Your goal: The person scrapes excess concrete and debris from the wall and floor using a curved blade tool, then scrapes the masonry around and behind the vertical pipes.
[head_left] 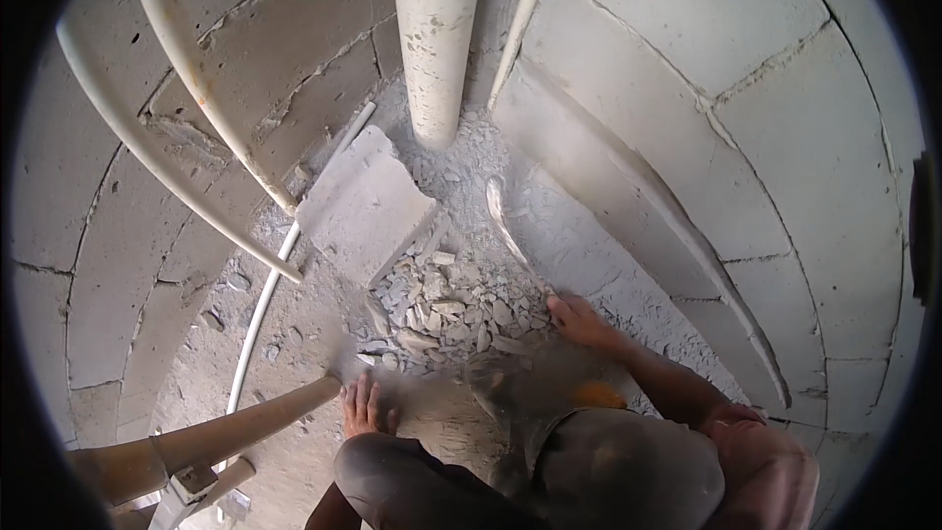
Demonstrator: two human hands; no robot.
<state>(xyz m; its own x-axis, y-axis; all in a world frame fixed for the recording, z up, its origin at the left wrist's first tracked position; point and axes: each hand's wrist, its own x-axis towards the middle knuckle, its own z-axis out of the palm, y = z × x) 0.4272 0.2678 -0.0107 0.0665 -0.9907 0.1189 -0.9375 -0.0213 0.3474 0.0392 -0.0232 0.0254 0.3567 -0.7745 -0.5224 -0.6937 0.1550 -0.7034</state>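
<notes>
Right hand (581,322) gripping curved tool (504,226) near rubble (442,312)

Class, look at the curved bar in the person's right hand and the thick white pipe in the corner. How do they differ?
The curved bar is slim, while the thick white pipe is far wider. The bar bends along its length; the pipe is straight. The bar slants from the right hand, which grips it; the pipe stands upright, touched by neither hand. Both are longer than they are wide.
</notes>
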